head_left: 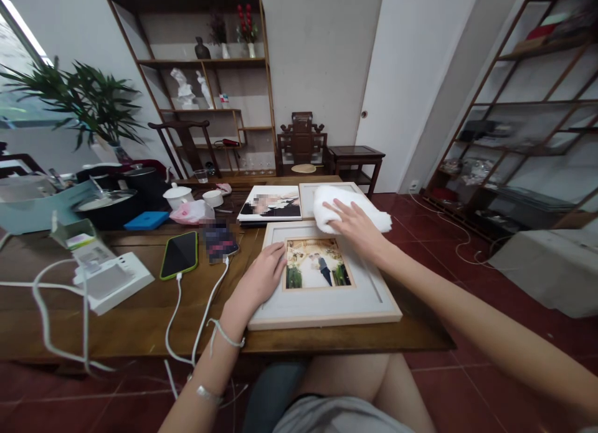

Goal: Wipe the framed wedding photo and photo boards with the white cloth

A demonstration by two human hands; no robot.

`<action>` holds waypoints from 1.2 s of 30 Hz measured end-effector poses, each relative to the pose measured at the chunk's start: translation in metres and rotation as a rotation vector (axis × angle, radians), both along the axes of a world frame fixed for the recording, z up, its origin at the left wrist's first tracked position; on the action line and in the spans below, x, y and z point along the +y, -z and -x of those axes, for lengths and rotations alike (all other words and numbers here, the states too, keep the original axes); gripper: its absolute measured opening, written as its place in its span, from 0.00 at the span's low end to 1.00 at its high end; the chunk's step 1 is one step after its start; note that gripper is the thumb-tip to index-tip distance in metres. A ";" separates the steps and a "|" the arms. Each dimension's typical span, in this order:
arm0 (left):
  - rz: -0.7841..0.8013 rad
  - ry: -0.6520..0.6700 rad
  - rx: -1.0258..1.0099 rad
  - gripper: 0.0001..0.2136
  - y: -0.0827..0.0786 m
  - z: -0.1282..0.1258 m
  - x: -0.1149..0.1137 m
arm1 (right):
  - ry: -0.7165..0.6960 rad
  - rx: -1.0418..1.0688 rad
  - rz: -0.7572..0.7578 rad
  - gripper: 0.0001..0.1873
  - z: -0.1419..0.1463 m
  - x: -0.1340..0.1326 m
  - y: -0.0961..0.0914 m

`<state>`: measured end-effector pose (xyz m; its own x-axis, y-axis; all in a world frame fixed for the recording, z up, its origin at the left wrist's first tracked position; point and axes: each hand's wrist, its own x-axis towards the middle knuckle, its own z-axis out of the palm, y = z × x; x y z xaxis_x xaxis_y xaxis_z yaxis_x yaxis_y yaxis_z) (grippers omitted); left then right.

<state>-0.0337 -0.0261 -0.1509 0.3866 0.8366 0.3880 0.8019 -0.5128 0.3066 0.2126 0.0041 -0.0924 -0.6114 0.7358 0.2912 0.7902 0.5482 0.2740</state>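
Note:
A light wooden picture frame (327, 321) with a white mat lies flat at the table's front edge. In its middle is a small photo (318, 263) of a couple outdoors. My left hand (266, 272) rests on the frame's left side, its fingers laid flat beside the photo. My right hand (352, 224) presses on and grips a folded white towel (374, 218), its fingers spread across the top. The towel covers part of the frame's far edge and of a second pale frame (307, 191) behind it. My right palm's underside is hidden.
Left of the second frame lies a photo print (284, 207). A phone in a green case (179, 256), another phone-like item, white cables (175, 333) and an opened white box (116, 283) are on the left. Black pots (109, 209) and a white lidded cup (177, 196) stand behind.

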 end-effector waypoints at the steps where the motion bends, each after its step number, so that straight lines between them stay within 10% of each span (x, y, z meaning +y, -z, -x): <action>1: -0.002 0.000 -0.001 0.17 0.000 0.000 0.000 | -0.019 -0.011 0.004 0.26 0.002 0.006 0.003; 7: -0.007 0.003 -0.010 0.17 0.002 0.000 0.002 | -0.111 -0.040 0.167 0.24 0.014 -0.002 0.022; 19: -0.004 0.002 -0.013 0.17 0.006 0.000 0.004 | -0.176 0.105 0.401 0.24 0.025 -0.134 0.006; 31: -0.005 0.024 0.033 0.17 0.001 0.000 0.003 | 0.049 0.166 0.190 0.21 0.023 0.001 0.019; 36: 0.000 0.013 0.029 0.17 0.000 0.000 0.002 | -0.018 0.117 0.234 0.20 0.029 0.010 0.018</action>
